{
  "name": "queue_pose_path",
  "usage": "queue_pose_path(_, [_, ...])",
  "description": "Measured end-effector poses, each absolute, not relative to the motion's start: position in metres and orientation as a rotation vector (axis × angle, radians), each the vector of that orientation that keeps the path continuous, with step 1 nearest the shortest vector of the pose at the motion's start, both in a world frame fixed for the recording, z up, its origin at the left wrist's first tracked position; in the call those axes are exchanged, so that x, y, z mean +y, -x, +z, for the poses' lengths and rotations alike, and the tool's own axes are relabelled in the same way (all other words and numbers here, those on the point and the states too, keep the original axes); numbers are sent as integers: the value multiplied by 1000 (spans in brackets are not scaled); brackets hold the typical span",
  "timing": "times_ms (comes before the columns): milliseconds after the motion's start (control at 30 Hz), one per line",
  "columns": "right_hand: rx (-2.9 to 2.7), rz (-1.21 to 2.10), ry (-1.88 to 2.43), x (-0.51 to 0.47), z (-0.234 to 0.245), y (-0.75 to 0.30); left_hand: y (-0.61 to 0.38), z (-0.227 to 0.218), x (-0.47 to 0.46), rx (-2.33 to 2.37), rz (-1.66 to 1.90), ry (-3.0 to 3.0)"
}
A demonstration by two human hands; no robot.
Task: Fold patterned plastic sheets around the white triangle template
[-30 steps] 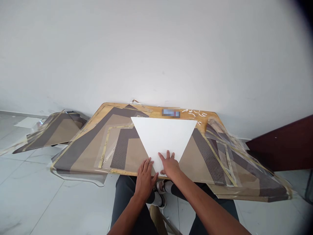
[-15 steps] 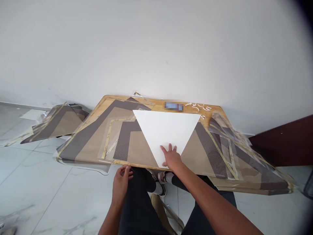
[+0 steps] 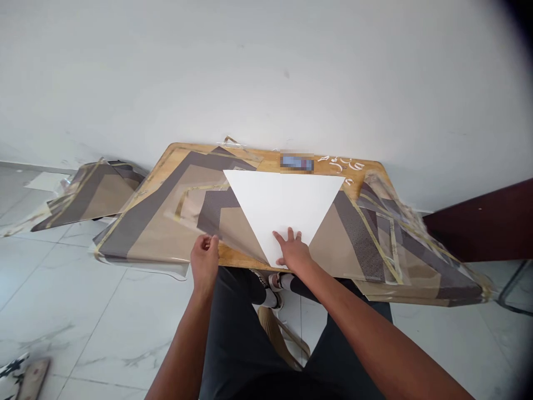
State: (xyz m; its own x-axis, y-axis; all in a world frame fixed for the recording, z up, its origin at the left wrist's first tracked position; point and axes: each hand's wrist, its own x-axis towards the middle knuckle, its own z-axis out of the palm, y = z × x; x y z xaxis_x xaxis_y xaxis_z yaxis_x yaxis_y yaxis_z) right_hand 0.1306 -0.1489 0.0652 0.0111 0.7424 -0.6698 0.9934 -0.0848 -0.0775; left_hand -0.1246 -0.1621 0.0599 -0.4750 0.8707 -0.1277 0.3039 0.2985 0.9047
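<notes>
Two hands: the left hand [image 3: 204, 258], fingers pinched, seems to grip the lifted near edge of one film-covered sheet [image 3: 237, 241]; the right hand [image 3: 293, 251], fingers spread, presses flat on one white triangle [image 3: 283, 214].

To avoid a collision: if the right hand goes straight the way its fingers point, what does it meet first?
Probably the white triangular paper sheet under the right hand, which it already touches.

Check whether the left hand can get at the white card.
Probably yes: the left hand sits close beside the white card, with only the lifted sheet it pinches between them.
</notes>
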Motion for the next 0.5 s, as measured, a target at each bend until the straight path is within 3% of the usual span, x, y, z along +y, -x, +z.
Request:
queue_pose_path(200, [1856, -776, -1924, -159, 58, -139, 35, 97, -89, 1700, 999, -1670])
queue_pose_path(500, [1983, -658, -1986, -174, 46, -154, -58, 58, -44, 1622, 298, -2228])
